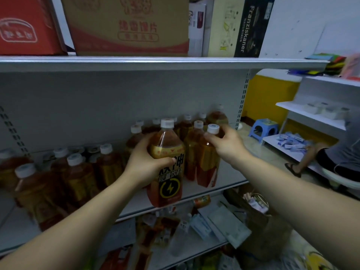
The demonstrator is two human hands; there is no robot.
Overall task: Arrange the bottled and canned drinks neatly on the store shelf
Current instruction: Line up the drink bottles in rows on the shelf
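One lightning bottle gripped by left hand at near shelf edge; right hand pinches neck of next bottle, just right of it.

The front bottle shows amber liquid under a white cap, then a gold band, a black label with a yellow lightning bolt inside a yellow ring, and a red base. The neighbouring bottle is amber with a gold-and-red label. The shelf is pale grey. The cardboard box is tan with red print, the carton black with white lettering, the stool blue
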